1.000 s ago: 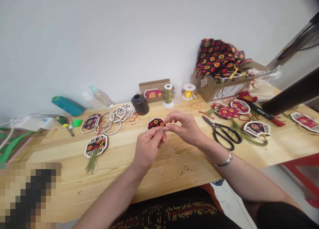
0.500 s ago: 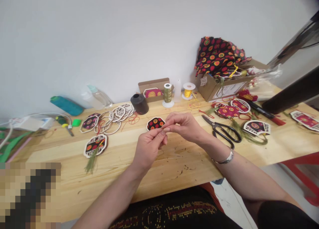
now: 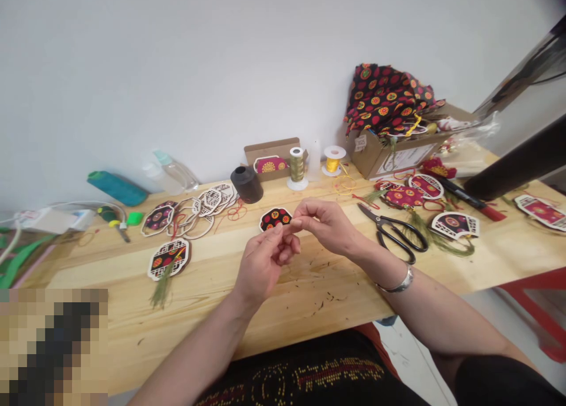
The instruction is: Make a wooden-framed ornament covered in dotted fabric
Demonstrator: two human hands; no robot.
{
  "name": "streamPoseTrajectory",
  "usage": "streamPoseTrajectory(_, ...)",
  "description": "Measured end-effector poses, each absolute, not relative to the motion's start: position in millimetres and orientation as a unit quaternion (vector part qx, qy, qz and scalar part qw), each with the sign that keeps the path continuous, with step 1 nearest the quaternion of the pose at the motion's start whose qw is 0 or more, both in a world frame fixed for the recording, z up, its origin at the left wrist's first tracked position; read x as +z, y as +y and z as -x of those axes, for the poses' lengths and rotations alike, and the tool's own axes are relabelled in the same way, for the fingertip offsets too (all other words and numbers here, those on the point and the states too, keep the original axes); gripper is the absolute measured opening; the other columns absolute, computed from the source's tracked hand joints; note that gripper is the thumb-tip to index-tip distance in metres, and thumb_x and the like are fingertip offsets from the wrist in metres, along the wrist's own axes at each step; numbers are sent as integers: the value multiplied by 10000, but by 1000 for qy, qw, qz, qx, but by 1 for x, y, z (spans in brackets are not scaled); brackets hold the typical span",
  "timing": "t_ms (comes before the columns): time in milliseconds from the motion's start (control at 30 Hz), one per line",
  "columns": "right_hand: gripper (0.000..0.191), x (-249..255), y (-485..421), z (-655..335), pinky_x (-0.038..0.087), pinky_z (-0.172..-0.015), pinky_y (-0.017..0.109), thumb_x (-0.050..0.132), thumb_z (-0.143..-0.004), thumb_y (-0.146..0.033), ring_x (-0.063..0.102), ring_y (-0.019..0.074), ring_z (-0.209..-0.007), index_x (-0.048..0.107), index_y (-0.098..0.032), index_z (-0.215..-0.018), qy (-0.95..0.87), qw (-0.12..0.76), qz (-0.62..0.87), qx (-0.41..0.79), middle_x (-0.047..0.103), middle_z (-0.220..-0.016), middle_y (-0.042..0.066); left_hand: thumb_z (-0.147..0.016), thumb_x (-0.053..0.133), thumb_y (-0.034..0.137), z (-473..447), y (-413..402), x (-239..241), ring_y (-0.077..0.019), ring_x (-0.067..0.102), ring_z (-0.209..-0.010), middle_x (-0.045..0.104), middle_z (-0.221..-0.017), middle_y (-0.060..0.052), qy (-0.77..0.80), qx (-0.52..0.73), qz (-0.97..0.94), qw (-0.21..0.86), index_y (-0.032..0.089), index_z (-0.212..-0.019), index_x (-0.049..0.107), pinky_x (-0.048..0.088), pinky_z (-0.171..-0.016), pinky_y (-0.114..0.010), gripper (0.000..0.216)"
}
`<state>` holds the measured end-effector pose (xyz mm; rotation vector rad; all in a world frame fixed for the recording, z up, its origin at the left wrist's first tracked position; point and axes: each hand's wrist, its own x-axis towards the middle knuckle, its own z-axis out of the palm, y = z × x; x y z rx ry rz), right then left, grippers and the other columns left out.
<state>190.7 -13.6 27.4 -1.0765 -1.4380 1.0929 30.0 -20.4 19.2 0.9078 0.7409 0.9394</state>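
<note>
My left hand (image 3: 264, 261) and my right hand (image 3: 326, 223) meet above the middle of the wooden table (image 3: 287, 288), fingertips pinched together on something too small to make out, perhaps a thread. Just behind the fingertips lies a small black patterned fabric piece (image 3: 275, 218). A silver bracelet (image 3: 398, 284) sits on my right wrist. Black scissors (image 3: 391, 232) lie to the right of my right hand.
Fan-shaped ornaments with green tassels (image 3: 168, 258) lie left and right (image 3: 455, 226). Thread spools (image 3: 297, 167), a black spool (image 3: 247, 184) and a small cardboard box (image 3: 272, 155) stand along the wall. A carton with patterned fabric (image 3: 389, 108) is back right. Bottles (image 3: 172, 170) lie at left.
The hands stay joined at the fingertips and have shifted slightly; the left fingers have loosened and curled a little lower. The view has drifted slightly.
</note>
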Motion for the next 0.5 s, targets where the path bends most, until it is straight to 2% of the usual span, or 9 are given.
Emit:
streamPoseTrajectory(233,164,25,-13,-190,477,-629,271,659,-786,-276,592,120,-612,610,-158,-683,-565,502,432,492,614,-625,-12,-802,731,333,-32,-21,15,-33,364,-501,602,-628,-12,344,421,-435,718,120,-696,706,259,-497,-201,239)
streamPoseTrajectory(367,173,27,-14,-189,453,-607,251,678,-771,-270,563,104,-601,619,-158,-654,-577,503,440,469,607,-628,-17,-796,741,326,-32,-21,13,-41,394,-504,576,-592,4,361,420,-444,705,138,-766,734,246,-482,-192,191)
streamPoseTrajectory(500,230,28,-13,-190,452,-625,249,633,-822,-321,554,100,-609,639,-164,-653,-562,514,428,487,609,-621,-22,-787,749,321,-31,-20,12,-56,450,-542,575,-589,5,370,430,-448,691,151,-823,756,274,-488,-181,174)
